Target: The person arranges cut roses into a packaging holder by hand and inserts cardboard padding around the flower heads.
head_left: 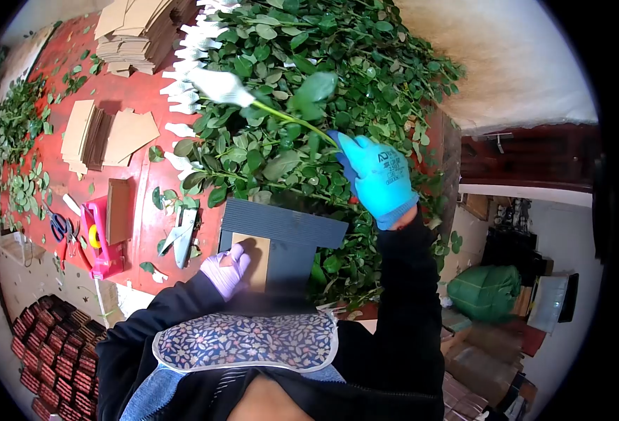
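Note:
My right hand (379,175), in a bright blue glove, grips the green stem of a rose held up over the leafy pile. A white mesh sleeve (221,86) covers the flower end, which points to the upper left. My left hand (226,271), in a pale purple glove, has its fingers curled at the left edge of a piece of brown cardboard (257,263). That cardboard lies on a dark ridged board (292,263) in front of my body. Under the raised rose, more stems (274,151) lie heaped, several with white-sleeved heads (181,130) along the left side.
Left of the board lie a grey-handled tool (181,237), a pink tape dispenser (104,238) and scissors (60,226). Folded cardboard (88,137) and a taller cardboard stack (134,38) sit on the red table (141,193). A green sack (485,293) stands at right.

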